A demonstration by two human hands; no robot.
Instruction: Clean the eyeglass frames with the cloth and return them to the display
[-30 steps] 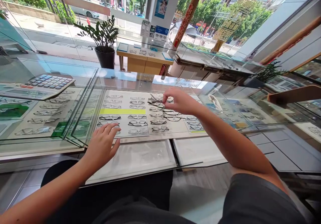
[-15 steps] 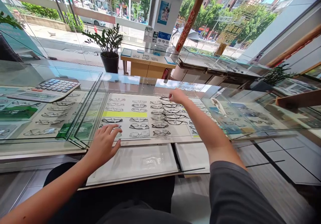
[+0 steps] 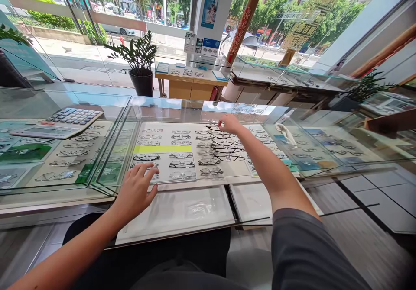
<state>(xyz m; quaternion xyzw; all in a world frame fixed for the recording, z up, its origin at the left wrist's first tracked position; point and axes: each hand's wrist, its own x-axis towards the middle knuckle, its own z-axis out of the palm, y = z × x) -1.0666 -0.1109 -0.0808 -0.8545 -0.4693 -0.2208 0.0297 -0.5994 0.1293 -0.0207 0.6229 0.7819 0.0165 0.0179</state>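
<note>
My right hand (image 3: 230, 124) reaches into the glass display case, its fingers pinched at the rear pair of eyeglasses (image 3: 213, 126). Below it, a column of dark-framed eyeglasses (image 3: 228, 157) lies closely spaced, front to back. The fingertips are small in view, and part of that rear pair is hidden behind them. My left hand (image 3: 138, 190) hovers at the near edge of the case, fingers spread and holding nothing. Just beyond its fingers are a black-framed pair (image 3: 146, 157) and clear-framed eyeglasses (image 3: 182, 175) on a white card with a yellow-green strip (image 3: 162, 149).
A calculator (image 3: 65, 121) rests on the glass top at left. Pulled out towards me is a white drawer or tray (image 3: 175, 210). A pale cloth (image 3: 286, 134) lies at right. Beyond the case stand a potted plant (image 3: 141, 80) and a low display table (image 3: 180, 88).
The view has shifted slightly. My right hand stays at the rear of the dark eyeglasses column, and my left hand remains spread at the near edge.
</note>
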